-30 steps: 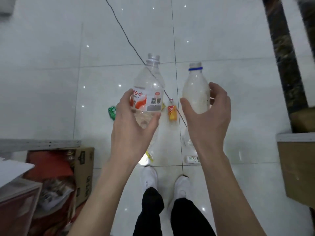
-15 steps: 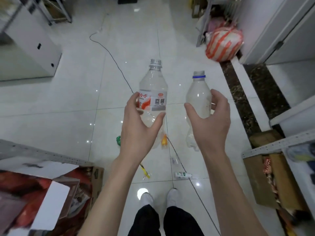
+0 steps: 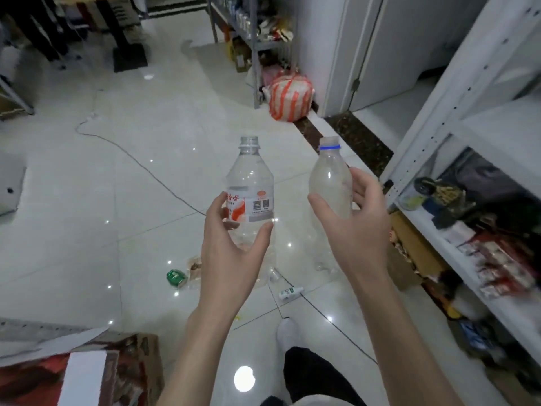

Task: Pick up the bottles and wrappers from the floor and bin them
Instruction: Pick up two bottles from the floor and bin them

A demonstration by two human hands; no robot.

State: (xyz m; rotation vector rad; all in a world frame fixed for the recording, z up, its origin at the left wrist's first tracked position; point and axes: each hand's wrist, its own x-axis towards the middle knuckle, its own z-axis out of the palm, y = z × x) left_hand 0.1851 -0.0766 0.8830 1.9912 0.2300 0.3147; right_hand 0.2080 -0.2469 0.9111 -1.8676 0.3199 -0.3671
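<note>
My left hand (image 3: 234, 253) grips a clear capless bottle with a red and white label (image 3: 251, 183), held upright at chest height. Beside it, my right hand (image 3: 354, 230) holds a cloudy bottle with a blue neck ring (image 3: 330, 180), also upright. Below them on the white tiled floor lie a crumpled green wrapper (image 3: 175, 276), a brownish clear wrapper (image 3: 194, 266) and a small white wrapper (image 3: 289, 293). No bin shows in the view.
A thin black cable (image 3: 140, 159) runs across the floor. A white shelf rack (image 3: 456, 218) full of goods stands at the right. An orange-striped bag (image 3: 289, 96) sits by the doorway. A cardboard box (image 3: 117, 370) is at the lower left. My shoe (image 3: 288, 332) stands below.
The view has lifted from the floor towards the room and swung right, bringing the shelf rack and doorway in. Both hands keep their bottles upright, and the floor litter now sits lower and left.
</note>
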